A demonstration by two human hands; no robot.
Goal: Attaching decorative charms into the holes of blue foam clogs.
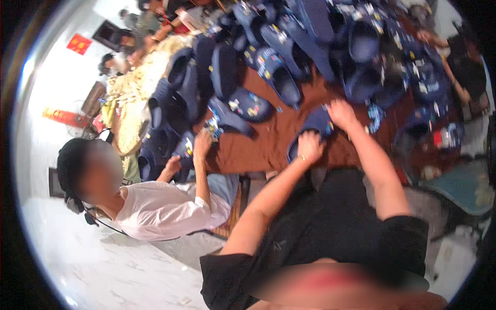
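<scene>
A dark blue clog shoe (313, 125) lies on the brown table (258, 150) in front of me. My left hand (310, 146) grips its near end with closed fingers. My right hand (342, 114) presses on its far end, fingers bent over the shoe. Small coloured charms (375, 114) lie on the table just right of my right hand. The picture is blurred, so finer detail of the grip is not clear.
Many more dark blue clogs (279, 72) with coloured charms are heaped across the table. A person in a white shirt (165, 206) sits at my left, handling a clog (185, 150). Other people sit at the far end and at the right.
</scene>
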